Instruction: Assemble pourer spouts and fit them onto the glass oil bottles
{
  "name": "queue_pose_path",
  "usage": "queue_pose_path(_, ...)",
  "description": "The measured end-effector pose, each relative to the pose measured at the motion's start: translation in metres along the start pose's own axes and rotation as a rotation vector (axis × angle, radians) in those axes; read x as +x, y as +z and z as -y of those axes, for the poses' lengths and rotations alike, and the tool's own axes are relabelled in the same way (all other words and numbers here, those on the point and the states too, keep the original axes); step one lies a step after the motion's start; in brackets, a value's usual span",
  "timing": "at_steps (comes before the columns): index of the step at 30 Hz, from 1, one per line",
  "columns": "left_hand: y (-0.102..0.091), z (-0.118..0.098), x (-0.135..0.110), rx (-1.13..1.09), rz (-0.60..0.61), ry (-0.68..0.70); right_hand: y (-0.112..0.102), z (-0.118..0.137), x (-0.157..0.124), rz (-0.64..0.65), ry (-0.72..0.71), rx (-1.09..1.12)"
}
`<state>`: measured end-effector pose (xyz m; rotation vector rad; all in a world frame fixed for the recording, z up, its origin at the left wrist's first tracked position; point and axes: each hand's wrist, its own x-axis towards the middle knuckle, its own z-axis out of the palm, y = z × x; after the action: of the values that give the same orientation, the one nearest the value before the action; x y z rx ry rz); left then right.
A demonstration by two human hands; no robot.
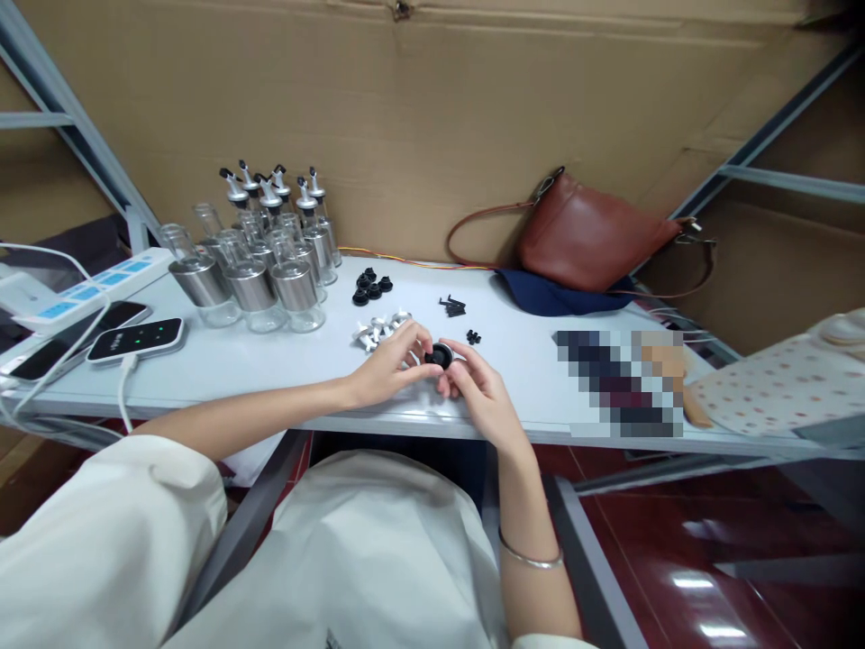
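Above the table's front edge, my left hand (396,362) and my right hand (481,389) both grip a round black stopper (440,357) between their fingertips. Its ringed face is turned up toward me, and whatever lies under it is hidden. Just behind my left hand is a pile of silver pour spouts (370,335), partly covered by the fingers. Farther back sits a cluster of similar black stoppers (370,288). Beyond my right hand lie several thin black tubes (453,307) and a few tiny black caps (474,337).
Glass bottles with steel sleeves (253,287) stand at back left, some topped with pourers. A power strip (101,287), a phone (64,347) and a white-edged device (136,341) lie left. A brown bag (587,234) rests on dark blue cloth (560,296) at back right.
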<state>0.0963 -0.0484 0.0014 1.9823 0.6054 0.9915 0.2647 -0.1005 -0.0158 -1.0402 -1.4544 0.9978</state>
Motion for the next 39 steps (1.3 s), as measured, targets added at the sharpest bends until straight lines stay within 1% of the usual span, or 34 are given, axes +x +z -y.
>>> queue_pose_path(2,0.0007,0.0005,-0.0008,-0.097,0.044,-0.029,0.0007,0.0007,-0.0009,0.016,-0.015,0.035)
queue_pose_path(5,0.0013,-0.0003,-0.0015,-0.210,0.093,-0.026,0.0010,0.0006,-0.0004,-0.012,-0.019,0.070)
queue_pose_path(8,0.0012,-0.0013,-0.0016,-0.224,0.088,-0.008,0.0008,0.0001,0.0002,-0.027,-0.005,0.089)
queue_pose_path(11,0.0010,-0.0014,-0.0016,-0.234,0.075,-0.041,0.0007,0.0001,-0.0003,-0.025,0.000,0.086)
queue_pose_path(16,0.0009,-0.0004,-0.0022,-0.311,0.109,-0.134,0.0007,0.0009,-0.0016,0.004,-0.005,0.098)
queue_pose_path(20,0.0010,0.0017,-0.0027,-0.365,0.143,-0.124,-0.0004,0.0007,-0.0014,0.010,-0.035,0.081)
queue_pose_path(24,0.0015,0.0024,-0.0029,-0.338,0.179,-0.117,-0.0015,0.0005,-0.0016,0.004,-0.041,0.076)
queue_pose_path(31,0.0051,0.0006,-0.0020,-0.297,0.130,-0.151,-0.0033,0.0014,-0.0032,0.021,-0.048,0.034)
queue_pose_path(35,0.0049,-0.0008,-0.0007,-0.272,0.129,-0.174,-0.0040,0.0011,-0.0037,0.020,-0.062,-0.003)
queue_pose_path(39,0.0039,-0.0017,0.0000,-0.234,0.090,-0.200,-0.0046,0.0007,-0.0039,0.013,-0.076,-0.031)
